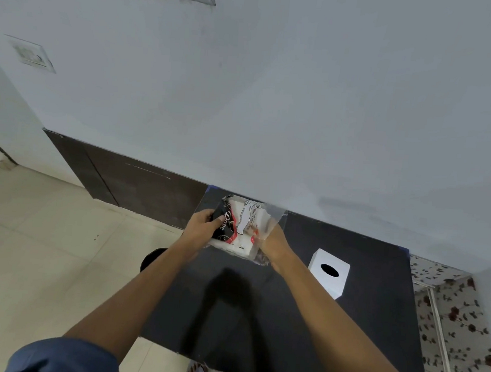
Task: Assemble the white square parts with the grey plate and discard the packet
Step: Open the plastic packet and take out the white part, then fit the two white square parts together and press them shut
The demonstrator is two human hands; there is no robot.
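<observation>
Above the far edge of the black bench (301, 320), left hand (203, 226) and right hand (272, 241) with fingers closed on a clear printed packet (243, 226) of white parts, a white box (330, 271) just beside.

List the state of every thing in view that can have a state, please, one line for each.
packet: held up above the table by both hands, white parts seen inside.
left hand: closed on the packet's dark printed side.
right hand: gripping the packet's clear side.
white box: standing on the table, dark round hole on top, untouched.
black table: against the wall, bearing only the white box.
</observation>
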